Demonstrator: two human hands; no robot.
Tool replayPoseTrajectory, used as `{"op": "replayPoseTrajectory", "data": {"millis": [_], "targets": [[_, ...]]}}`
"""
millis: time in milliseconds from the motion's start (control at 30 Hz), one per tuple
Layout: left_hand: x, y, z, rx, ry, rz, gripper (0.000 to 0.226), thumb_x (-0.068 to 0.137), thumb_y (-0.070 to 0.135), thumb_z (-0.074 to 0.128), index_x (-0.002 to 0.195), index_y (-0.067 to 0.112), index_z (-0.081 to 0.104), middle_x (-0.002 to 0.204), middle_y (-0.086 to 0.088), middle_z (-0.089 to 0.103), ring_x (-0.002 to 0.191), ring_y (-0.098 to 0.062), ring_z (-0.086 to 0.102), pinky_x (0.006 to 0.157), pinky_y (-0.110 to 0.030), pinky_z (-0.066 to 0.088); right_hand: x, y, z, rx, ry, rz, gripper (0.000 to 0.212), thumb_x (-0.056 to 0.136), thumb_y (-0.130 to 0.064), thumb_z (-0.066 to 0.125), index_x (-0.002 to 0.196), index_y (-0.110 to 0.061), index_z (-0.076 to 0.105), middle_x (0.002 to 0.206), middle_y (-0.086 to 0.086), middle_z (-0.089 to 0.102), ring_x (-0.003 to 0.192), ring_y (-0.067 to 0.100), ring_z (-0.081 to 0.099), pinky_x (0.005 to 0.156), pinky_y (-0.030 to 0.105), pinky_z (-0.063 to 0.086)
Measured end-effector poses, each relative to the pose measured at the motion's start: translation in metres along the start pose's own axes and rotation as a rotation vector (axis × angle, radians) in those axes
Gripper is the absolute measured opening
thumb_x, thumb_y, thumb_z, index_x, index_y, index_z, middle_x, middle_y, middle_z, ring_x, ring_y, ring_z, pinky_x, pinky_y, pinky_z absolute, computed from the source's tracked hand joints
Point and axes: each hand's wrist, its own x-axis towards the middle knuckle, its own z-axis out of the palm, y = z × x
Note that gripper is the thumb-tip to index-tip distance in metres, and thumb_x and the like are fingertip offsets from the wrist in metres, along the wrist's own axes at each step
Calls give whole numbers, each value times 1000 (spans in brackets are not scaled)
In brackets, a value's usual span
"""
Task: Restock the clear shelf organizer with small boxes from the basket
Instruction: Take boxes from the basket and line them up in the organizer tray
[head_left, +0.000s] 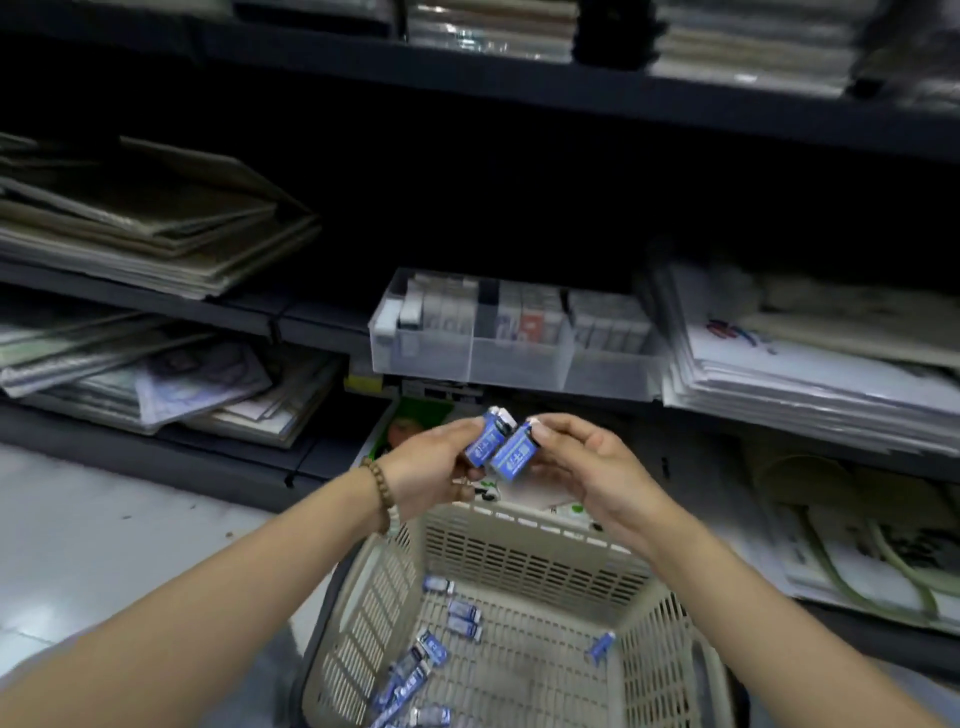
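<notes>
1. Left hand (431, 465): fingers curled round a small blue box (483, 441), thumb on its near face. A white-topped edge shows just behind it; cannot tell whether that is a second box.
2. Right hand (589, 467): thumb and fingertips pinch a second blue box (514, 456) by its upper end. The other fingers are loosely bent.
3. The two held boxes are tilted and touch side by side, up in the air between the hands, above the basket's far rim and below the organizer.
4. Basket (519, 564): beige slatted plastic, low in view between the forearms. Loose blue boxes (415, 670) lie scattered on its floor, most at the near left, with one apart at the right.
5. Clear organizer (519, 364): sits on the dark shelf (311, 322) straight ahead and is split into compartments. Upright boxes stand in rows toward the back of each; labels too blurred to read.
6. Bead bracelet (382, 493) on the left wrist.
7. Stacks of flat paper goods (156, 228) fill the shelves left of the organizer, and white sheets (805, 374) lie just to its right.
</notes>
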Motion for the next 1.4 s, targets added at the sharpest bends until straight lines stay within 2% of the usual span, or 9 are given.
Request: {"op": "replayPoseTrajectory", "data": {"millis": [200, 333, 500, 667, 800, 967, 1100, 1267, 1400], "targets": [[-5, 14, 16, 198, -107, 98, 27, 95, 39, 42, 108, 22, 58, 72, 5, 54, 56, -4, 46, 56, -20, 40, -3, -10, 2, -75, 111, -120, 9, 85, -7, 63, 93, -6, 67, 85, 11, 71, 65, 12, 67, 61, 17, 54], [-4, 14, 16, 359, -214, 171, 33, 92, 26, 54, 124, 19, 48, 91, 4, 59, 66, -3, 57, 64, -24, 47, -5, -12, 1, -122, 163, -161, 8, 82, -9, 67, 88, -4, 67, 93, 17, 70, 76, 20, 67, 65, 20, 56], [-1, 18, 7, 379, -257, 200, 17, 91, 14, 56, 104, 19, 47, 70, 0, 49, 59, -6, 46, 55, -17, 41, -8, -14, 2, -76, 124, -117, 9, 82, -8, 66, 91, -6, 64, 95, 14, 68, 74, 13, 66, 64, 17, 54], [-2, 30, -8, 331, -238, 221, 42, 76, 28, 70, 104, 15, 41, 74, 4, 59, 56, -1, 53, 56, -16, 43, -7, -24, 9, 34, -14, -25, 37, 81, -14, 63, 118, -9, 61, 109, 11, 69, 83, 12, 66, 70, 16, 55], [-2, 47, -21, 317, -153, 361, 41, 74, 36, 70, 107, 18, 54, 75, 15, 64, 57, 0, 54, 54, -13, 43, 4, -42, 22, 79, -82, -60, 37, 74, -17, 66, 111, -13, 65, 106, 6, 72, 85, 9, 69, 70, 14, 53], [7, 65, -36, 242, 100, 510, 42, 69, 39, 73, 107, 25, 62, 102, 5, 64, 71, 2, 59, 60, -15, 47, 37, -66, 46, -41, -144, -130, 36, 80, -19, 64, 115, -9, 60, 104, 7, 71, 86, 12, 69, 74, 18, 54], [14, 73, -54, 306, 214, 606, 55, 70, 38, 73, 120, 25, 54, 106, 4, 63, 77, 0, 62, 59, -13, 47, 69, -78, 60, -266, -201, -194, 19, 93, -16, 54, 109, -11, 61, 104, 7, 70, 91, 13, 68, 83, 19, 53], [28, 77, -98, 741, 274, 609, 91, 65, 55, 68, 142, 29, 28, 133, 16, 36, 114, -2, 43, 92, -19, 39, 111, -96, 68, -521, -204, -173, 28, 95, -12, 50, 118, 1, 57, 115, 23, 63, 91, 22, 64, 86, 21, 53], [42, 70, -114, 712, 305, 599, 96, 67, 47, 75, 145, 26, 22, 142, 9, 35, 121, 0, 36, 97, -19, 34, 135, -95, 77, -642, -211, -128, 33, 95, -12, 51, 120, 9, 56, 104, 20, 65, 88, 20, 63, 85, 21, 53]]}}
